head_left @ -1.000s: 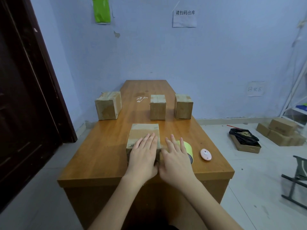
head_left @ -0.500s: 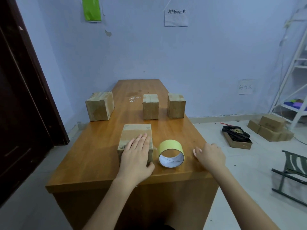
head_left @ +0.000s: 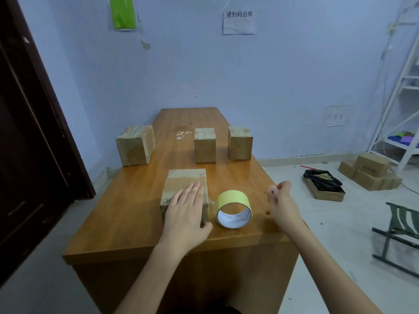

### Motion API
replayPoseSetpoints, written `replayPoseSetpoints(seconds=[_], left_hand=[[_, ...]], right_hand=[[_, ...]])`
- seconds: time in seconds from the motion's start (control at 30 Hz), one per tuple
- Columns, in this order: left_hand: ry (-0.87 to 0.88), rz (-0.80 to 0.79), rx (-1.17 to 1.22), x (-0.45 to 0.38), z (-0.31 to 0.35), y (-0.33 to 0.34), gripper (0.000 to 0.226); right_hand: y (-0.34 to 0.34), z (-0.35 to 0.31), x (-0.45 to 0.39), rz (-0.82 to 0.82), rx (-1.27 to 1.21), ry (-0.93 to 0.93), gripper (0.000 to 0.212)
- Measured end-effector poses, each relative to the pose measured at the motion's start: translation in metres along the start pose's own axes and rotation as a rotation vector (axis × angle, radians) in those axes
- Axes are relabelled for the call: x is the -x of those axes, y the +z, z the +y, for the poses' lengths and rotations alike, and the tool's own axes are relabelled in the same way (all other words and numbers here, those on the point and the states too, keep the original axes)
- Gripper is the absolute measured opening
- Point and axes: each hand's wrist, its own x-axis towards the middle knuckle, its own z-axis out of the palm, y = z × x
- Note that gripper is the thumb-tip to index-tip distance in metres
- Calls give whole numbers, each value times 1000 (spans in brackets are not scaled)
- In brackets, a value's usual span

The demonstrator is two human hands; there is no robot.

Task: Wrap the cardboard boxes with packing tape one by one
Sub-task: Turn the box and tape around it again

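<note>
On the near part of the wooden table [head_left: 136, 211] lies a cardboard box [head_left: 187, 180]. My left hand [head_left: 186, 214] rests flat on its top near end, fingers straight, thumb down the right side. Right beside the box a roll of yellow-green packing tape [head_left: 233, 208] lies on its side, its white core facing me. To the right of the roll my right hand [head_left: 281, 205] is lifted off the table, fingers curled round a small pink object [head_left: 272, 193] that is mostly hidden in the grip.
Three more cardboard boxes stand farther back: a large one [head_left: 136, 148] at the left edge, one [head_left: 205, 148] in the middle, one [head_left: 240, 142] to the right. On the floor at right are stacked boxes [head_left: 369, 174], an open box with a black bag [head_left: 324, 185] and a folding stool [head_left: 401, 234].
My right hand left the tape roll, went right to the small pink object by the table edge and now grips it, raised. The left hand stays on the box.
</note>
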Motion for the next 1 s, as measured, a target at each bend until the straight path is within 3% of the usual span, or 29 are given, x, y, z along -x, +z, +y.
replayPoseSetpoints(seconds=[0.37, 0.57, 1.0], left_hand=[[-5, -3, 11, 0, 0, 0, 80], [-4, 1, -1, 1, 0, 1, 80], [-11, 0, 2, 2, 0, 0, 82]], right_hand=[[-21, -43, 15, -146, -409, -21, 34], [-19, -51, 21, -124, -412, -140, 40], [-9, -64, 29, -60, -387, -134, 37]])
